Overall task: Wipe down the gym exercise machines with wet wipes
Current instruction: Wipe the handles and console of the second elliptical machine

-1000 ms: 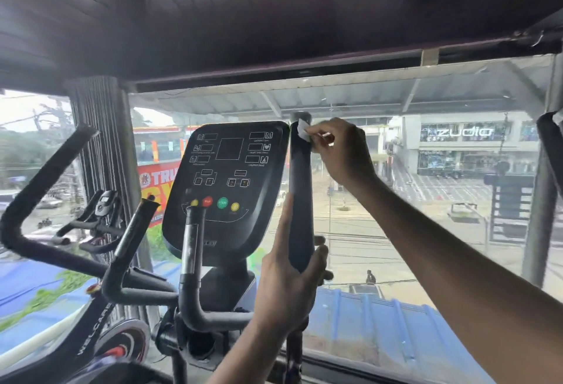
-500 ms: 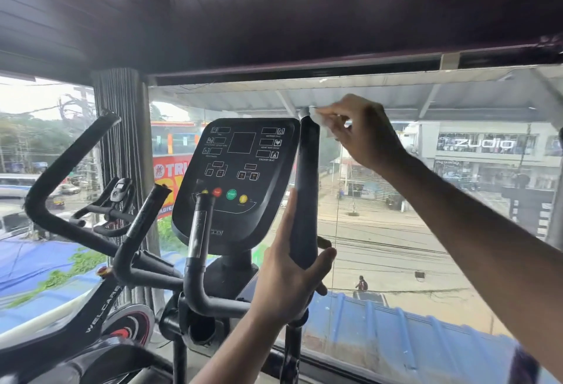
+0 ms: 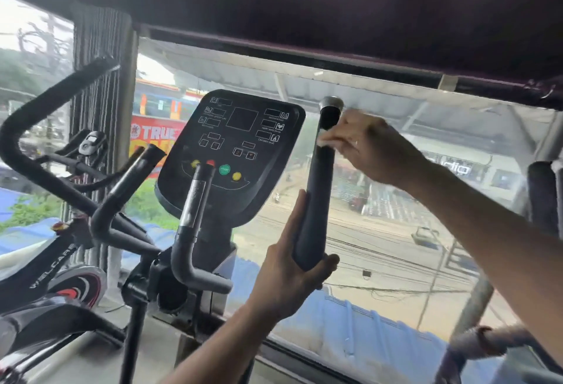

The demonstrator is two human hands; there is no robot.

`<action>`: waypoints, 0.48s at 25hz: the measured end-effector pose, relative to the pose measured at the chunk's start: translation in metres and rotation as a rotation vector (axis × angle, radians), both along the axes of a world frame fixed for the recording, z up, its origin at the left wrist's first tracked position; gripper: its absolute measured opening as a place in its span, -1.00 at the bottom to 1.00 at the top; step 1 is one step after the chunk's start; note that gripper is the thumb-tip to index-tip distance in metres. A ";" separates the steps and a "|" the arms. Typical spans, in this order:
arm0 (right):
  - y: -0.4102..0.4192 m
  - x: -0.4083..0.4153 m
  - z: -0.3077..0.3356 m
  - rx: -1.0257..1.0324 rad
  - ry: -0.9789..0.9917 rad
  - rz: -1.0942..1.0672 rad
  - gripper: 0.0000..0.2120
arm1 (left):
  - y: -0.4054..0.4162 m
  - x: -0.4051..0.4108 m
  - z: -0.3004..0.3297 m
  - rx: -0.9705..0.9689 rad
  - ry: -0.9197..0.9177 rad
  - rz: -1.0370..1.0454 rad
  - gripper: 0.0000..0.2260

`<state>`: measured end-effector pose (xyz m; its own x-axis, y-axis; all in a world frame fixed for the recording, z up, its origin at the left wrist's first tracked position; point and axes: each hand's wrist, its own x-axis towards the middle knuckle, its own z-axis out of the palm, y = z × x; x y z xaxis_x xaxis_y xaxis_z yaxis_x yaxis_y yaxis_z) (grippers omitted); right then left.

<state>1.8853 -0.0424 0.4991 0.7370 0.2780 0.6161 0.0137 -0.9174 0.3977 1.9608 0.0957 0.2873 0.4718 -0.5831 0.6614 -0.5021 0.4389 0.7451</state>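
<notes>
Just right of centre, one upright black handlebar [image 3: 316,201] of the elliptical machine rises to a silver end cap, and one pale wet wipe [image 3: 323,142] is pressed against its upper shaft a little below that cap. The right hand [image 3: 370,146], reaching in from four o'clock and blurred by motion, pinches the wipe against the bar with curled fingers. At six o'clock from the wipe, the left hand [image 3: 291,271] grips the lower, thicker part of the same bar, thumb wrapped across its base and fingers lying up its left side. So two hands share one bar, one high and one low, well apart from each other.

At nine o'clock of the bar stands one black console [image 3: 234,152] with a dark screen and four round buttons: two yellow, one red, one green. One short grip [image 3: 195,198] with a metal band stands in front of its lower edge. Further toward nine o'clock sits one spin bike [image 3: 51,265] with looping black handlebars, a small display and a red-and-white flywheel. Beyond everything, one wide window [image 3: 396,231] shows a street and shopfronts.
</notes>
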 end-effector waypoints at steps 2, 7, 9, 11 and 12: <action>0.001 0.012 0.031 -0.072 -0.035 -0.093 -0.80 | 0.001 0.000 -0.003 -0.012 -0.024 -0.011 -0.09; 0.022 0.041 0.051 -0.139 0.158 -0.305 -0.81 | -0.008 0.009 -0.010 -0.032 -0.039 -0.014 -0.13; 0.035 0.036 0.040 -0.096 0.214 -0.361 -0.83 | -0.009 0.009 -0.013 -0.034 -0.044 -0.048 -0.12; 0.052 0.032 0.027 -0.059 0.337 -0.418 -0.83 | -0.008 0.010 -0.014 -0.046 -0.049 -0.074 -0.13; 0.060 0.031 0.022 -0.061 0.413 -0.437 -0.81 | -0.008 0.010 -0.015 -0.049 -0.052 -0.079 -0.14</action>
<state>1.9167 0.0179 0.5216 0.9658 -0.0793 0.2467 -0.1952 -0.8487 0.4915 1.9710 0.0877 0.2727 0.3902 -0.5834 0.7123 -0.5021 0.5136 0.6957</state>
